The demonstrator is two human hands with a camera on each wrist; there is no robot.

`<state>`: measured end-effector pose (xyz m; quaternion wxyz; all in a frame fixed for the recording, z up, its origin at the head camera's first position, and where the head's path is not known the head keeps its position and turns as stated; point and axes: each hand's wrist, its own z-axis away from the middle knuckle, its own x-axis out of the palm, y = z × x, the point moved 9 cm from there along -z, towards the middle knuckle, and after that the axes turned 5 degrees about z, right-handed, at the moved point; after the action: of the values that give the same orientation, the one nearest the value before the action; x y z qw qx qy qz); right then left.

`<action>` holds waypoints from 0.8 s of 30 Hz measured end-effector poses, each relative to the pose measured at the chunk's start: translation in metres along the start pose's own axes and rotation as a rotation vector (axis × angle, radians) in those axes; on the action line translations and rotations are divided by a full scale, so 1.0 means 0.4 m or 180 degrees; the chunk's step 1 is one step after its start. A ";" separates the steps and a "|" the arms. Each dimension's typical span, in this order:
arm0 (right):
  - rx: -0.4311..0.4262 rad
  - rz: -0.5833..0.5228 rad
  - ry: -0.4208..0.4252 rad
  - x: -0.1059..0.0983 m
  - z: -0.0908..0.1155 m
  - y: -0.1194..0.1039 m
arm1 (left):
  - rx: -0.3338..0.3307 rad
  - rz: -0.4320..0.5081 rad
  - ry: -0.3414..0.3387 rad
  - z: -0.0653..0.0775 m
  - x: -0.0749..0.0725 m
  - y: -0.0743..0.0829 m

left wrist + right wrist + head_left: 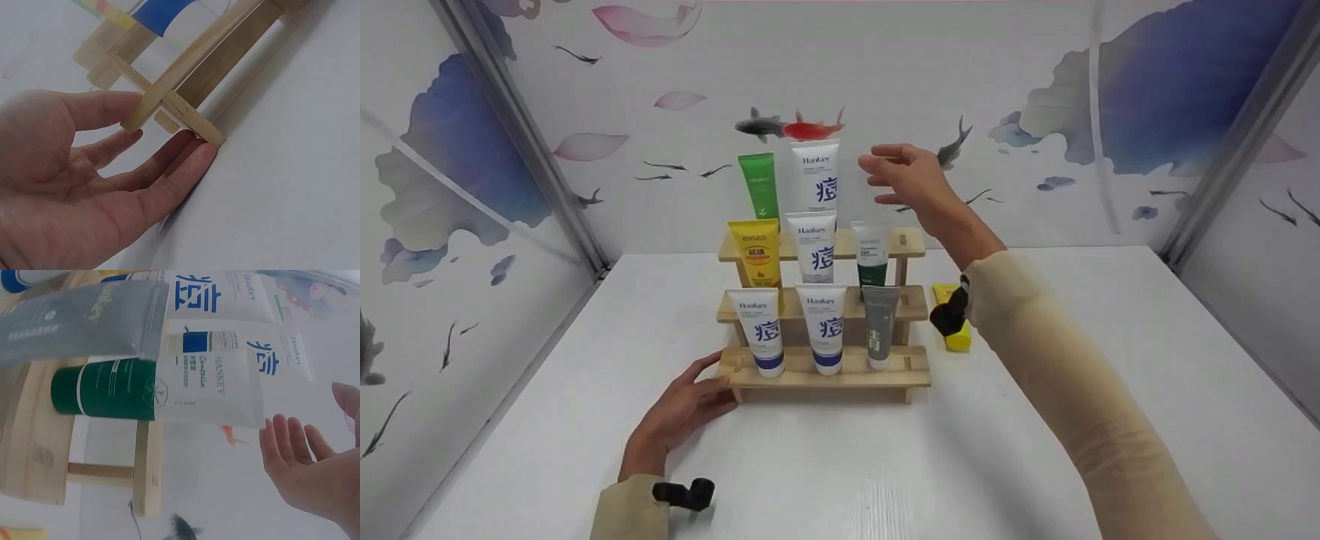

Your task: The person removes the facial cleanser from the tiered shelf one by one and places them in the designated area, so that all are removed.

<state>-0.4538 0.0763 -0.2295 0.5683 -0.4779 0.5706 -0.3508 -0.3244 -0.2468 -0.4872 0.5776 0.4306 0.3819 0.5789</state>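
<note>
A three-step wooden display rack [810,382] bears several squeeze tubes standing on their caps. My left hand [679,416] grips the left end of its lowest step; in the left wrist view the thumb touches the board's end and the fingers reach round the leg. My right hand [919,180] hangs empty in the air, fingers loosely bent, right of the white tube [815,176] on the top step. That step also bears a green tube [761,187]. Below stand a yellow tube [755,251], a white-and-green tube [185,389] and a grey tube [879,326].
Another yellow tube [958,340] lies on the white table [840,465] right of the rack, partly behind my right wrist camera. White panels [930,60] with painted fish and leaves stand behind and at both sides, with metal posts [517,135] at the corners.
</note>
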 end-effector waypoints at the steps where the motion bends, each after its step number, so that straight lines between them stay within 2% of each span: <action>1: -0.0003 -0.0022 -0.0025 0.008 -0.001 -0.004 | 0.0000 0.0004 0.0003 0.000 0.000 0.000; 11: -0.0032 -0.0285 -0.0089 0.057 -0.024 -0.022 | 0.0013 0.0011 0.0000 -0.005 0.000 -0.001; 24: -0.0030 -0.0096 -0.0134 0.095 -0.048 -0.013 | -0.0016 0.0021 0.0009 -0.002 -0.002 -0.002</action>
<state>-0.4678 0.0360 -0.2343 0.5726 -0.4964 0.5529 -0.3465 -0.3250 -0.2475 -0.4885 0.5762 0.4296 0.3799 0.5823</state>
